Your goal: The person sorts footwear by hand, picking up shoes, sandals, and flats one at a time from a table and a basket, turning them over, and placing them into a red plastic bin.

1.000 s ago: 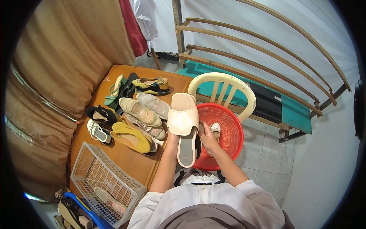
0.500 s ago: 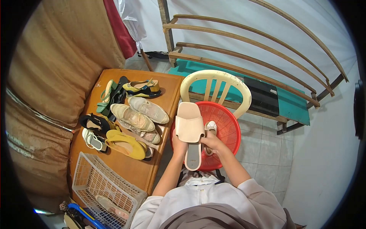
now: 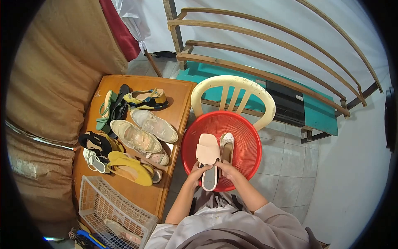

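Observation:
Both my hands grip a pale beige slide sandal (image 3: 208,154) by its sides, just behind the wide strap. My left hand (image 3: 196,172) is closed on its left edge and my right hand (image 3: 226,169) on the right edge. The toe points away from me and the grey footbed faces up. Below the sandal is a red plastic basket (image 3: 251,169) with slotted walls, resting on a cream plastic chair (image 3: 265,103). Inside the basket, right of the sandal, lies a white flat shoe (image 3: 226,145), its lower part partly hidden by my right hand.
A wooden table (image 3: 166,182) at left carries several shoes, among them yellow flats (image 3: 128,168), whitish slip-ons (image 3: 153,124) and green heeled sandals (image 3: 106,110). A white plastic crate (image 3: 120,199) stands tilted at its near end. Beyond the chair is a teal bench (image 3: 319,116) with wooden rails.
The sandal has moved down and away from me, over the basket, with both hands still on it. My view has shifted slightly.

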Demonstrator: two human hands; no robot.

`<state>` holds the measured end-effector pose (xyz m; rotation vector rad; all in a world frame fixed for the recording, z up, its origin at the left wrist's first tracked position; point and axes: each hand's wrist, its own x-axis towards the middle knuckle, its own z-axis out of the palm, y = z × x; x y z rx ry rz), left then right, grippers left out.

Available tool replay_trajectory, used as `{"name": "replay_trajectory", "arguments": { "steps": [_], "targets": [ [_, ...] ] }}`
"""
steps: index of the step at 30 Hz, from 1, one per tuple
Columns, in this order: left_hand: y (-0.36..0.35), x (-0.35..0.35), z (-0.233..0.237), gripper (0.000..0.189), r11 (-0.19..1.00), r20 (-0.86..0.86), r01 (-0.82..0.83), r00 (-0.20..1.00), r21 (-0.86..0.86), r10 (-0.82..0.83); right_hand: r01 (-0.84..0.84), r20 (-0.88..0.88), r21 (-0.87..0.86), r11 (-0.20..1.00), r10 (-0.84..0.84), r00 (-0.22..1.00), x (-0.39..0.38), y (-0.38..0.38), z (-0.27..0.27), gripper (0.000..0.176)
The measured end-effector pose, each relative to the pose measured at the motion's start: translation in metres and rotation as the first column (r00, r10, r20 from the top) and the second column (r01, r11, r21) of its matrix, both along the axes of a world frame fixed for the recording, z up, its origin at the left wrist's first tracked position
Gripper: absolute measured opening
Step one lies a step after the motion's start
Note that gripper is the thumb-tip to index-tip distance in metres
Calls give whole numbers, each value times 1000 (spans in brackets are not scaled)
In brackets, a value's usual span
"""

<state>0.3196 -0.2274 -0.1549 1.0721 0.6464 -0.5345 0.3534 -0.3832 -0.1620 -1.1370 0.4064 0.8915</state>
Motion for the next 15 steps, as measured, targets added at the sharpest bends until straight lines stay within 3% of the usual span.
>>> {"name": "replay_trajectory", "arguments": {
  "steps": [2,5,8,10,12,15],
  "targets": [
    [0,7,-36,66,1000,-7,-17,1000,-22,17,20,-33,41,999,-18,999,5,1,-12,50],
    [-5,21,-68,63,997,-64,-38,997,-65,34,125,-28,-96,988,-128,991,9,3,-66,63],
    [-6,37,-115,67,990,-115,-53,993,-131,38,105,13,-208,973,-105,994,17,5,-98,77],
    [-6,46,-146,81,987,-128,-48,991,-157,28,105,38,-342,934,-97,995,17,7,-141,75],
    [-10,55,-174,78,998,-129,-30,991,-54,23,67,41,-438,896,-55,998,19,7,-182,72],
    [-14,68,-200,78,999,-126,-22,992,35,26,60,88,-407,911,-26,996,21,14,-159,69]
  ]
}}
